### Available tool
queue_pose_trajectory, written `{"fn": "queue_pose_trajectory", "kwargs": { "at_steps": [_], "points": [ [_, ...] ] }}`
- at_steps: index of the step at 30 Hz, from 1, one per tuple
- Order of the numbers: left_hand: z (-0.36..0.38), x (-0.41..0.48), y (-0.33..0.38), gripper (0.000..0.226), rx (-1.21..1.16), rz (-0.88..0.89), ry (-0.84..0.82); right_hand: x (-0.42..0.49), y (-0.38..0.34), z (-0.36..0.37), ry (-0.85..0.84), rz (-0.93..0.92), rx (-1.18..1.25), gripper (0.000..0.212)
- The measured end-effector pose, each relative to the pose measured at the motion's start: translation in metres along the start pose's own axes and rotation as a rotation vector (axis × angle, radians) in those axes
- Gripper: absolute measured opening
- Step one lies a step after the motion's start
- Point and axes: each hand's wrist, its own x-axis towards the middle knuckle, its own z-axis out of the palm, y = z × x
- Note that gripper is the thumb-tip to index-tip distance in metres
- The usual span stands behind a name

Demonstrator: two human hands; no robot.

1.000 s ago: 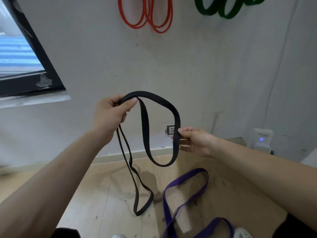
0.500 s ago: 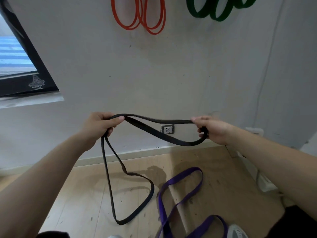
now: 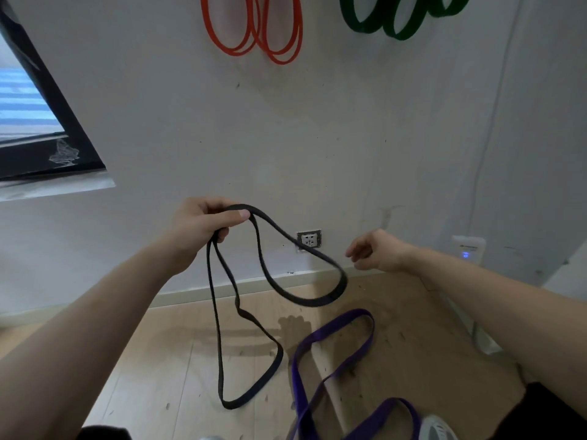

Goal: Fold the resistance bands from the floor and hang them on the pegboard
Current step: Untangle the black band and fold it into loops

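My left hand (image 3: 203, 228) grips a black resistance band (image 3: 219, 344) at chest height. Two loops hang from it: a long one reaching the floor and a shorter one swinging to the right. My right hand (image 3: 376, 250) hovers just right of the short loop, fingers loosely curled, holding nothing. A purple band (image 3: 333, 354) lies on the wooden floor below. An orange band (image 3: 254, 30) and a green band (image 3: 397, 20) hang high on the white wall; their hooks are out of view.
A wall socket (image 3: 308, 240) sits low on the wall behind the black band. A dark-framed window (image 3: 41, 128) is at the left. A white device with a blue light (image 3: 468, 247) stands at the right wall. A white shoe tip (image 3: 438, 428) shows at the bottom.
My right hand has let go of the black band, and the loop it held has dropped and swings down. My left hand keeps its grip and has risen slightly.
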Motion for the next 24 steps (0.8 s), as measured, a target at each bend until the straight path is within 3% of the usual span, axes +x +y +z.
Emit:
{"fn": "queue_pose_trajectory", "kwargs": {
  "at_steps": [5,8,12,19,24],
  "points": [
    [0.027,-0.004,0.011,0.019,0.097,0.063,-0.063,-0.007,-0.037,-0.008,0.088,-0.140,0.200,0.025],
    [0.035,-0.006,0.014,0.017,0.153,0.095,-0.081,-0.020,-0.075,-0.013,0.061,-0.277,0.331,0.038],
    [0.035,-0.010,0.019,0.018,0.174,0.159,-0.105,-0.036,-0.116,-0.003,-0.017,-0.426,0.300,0.057],
    [0.037,-0.014,0.022,0.030,0.115,0.210,-0.050,-0.043,-0.129,-0.002,0.041,-0.488,0.321,0.010],
    [0.049,-0.011,0.016,0.025,0.152,0.193,-0.124,-0.050,-0.123,-0.019,0.104,-0.512,0.451,0.012]
  ]
}}
